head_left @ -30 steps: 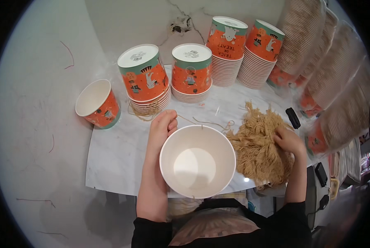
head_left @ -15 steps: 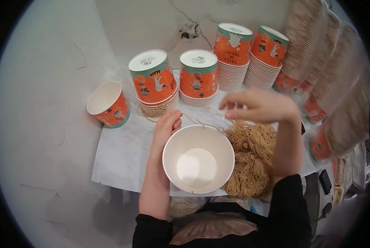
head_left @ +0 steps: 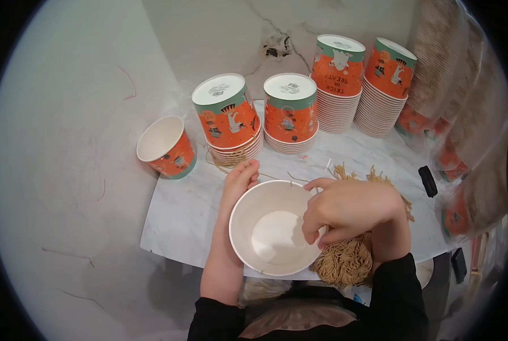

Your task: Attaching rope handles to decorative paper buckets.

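over a white marble table (head_left: 174, 227), seen from the head camera, my left hand (head_left: 238, 183) curls round the far left wall of a big white paper bowl (head_left: 274, 233), fingers on its rim, holding it tilted toward me at the table's near edge. my right hand (head_left: 348, 207) hangs over the bowl's right rim, fingers bent loosely inward; i cannot tell whether they pinch any strands, as nothing shows clearly between them. a heap of tan raffia-like strands (head_left: 350, 256) lies just beside the bowl on the right, partly under my right wrist and partly over the table's edge.

what could go wrong, as i judge it: the bowl sits half off the table on a one-sided hold, so a slip of my left hand could tip it into my lap; the heap could slide off the edge as my wrist drags it; loose strands could scatter.

counted: one white bowl, empty inside; one loose orange cup (head_left: 166, 148) standing open to the left; four stacks of upside-down orange cups (head_left: 291, 111) behind, two near, two far; sleeves of more cups in plastic (head_left: 464, 102) on the right, number unclear; one small black object (head_left: 428, 181) by them.
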### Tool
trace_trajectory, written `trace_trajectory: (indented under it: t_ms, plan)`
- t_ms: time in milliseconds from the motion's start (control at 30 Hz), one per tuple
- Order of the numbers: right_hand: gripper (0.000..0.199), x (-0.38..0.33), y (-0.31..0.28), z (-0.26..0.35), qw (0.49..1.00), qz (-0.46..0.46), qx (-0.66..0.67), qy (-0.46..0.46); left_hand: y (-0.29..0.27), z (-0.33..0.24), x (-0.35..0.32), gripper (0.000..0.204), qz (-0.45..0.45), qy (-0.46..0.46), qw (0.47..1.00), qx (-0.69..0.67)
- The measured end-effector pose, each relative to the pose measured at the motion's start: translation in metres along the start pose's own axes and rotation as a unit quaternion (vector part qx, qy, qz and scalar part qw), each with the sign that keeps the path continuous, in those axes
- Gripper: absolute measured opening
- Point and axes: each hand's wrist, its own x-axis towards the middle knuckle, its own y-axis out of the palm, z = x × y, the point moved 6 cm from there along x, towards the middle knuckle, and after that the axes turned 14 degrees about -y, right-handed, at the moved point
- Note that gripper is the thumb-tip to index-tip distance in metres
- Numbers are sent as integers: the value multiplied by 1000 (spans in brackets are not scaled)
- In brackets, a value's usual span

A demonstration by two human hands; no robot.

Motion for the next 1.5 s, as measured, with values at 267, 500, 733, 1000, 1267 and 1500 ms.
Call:
trace_trajectory:
  t_ms: [267, 500, 733, 1000, 1267, 1500]
  plan:
    - [29, -12, -6, -3, 997, -73, -18, -15, -4, 3, 4, 9, 11, -7, 999, -39]
    - [17, -14, -20, -16, 988, -137, 60, -40, -14, -3, 3, 9, -30, 11, 997, -77]
    - [21, -39, -52, -59, 750, -550, 366, -22, 41, -19, -37, 60, 228, 57, 937, -259]
    - [42, -37, -40, -114, 602, -684, 409, 35, 13, -4, -23, 49, 313, 92, 896, -302]
    - [123, -11, -67, -31, 854, -513, 34, -75, 4, -21, -26, 50, 363, 83, 855, -361]
    - [126, 21, -135, -40, 803, -593, -6, -60, 14, -97, -71, 54, 109, 176, 968, -141]
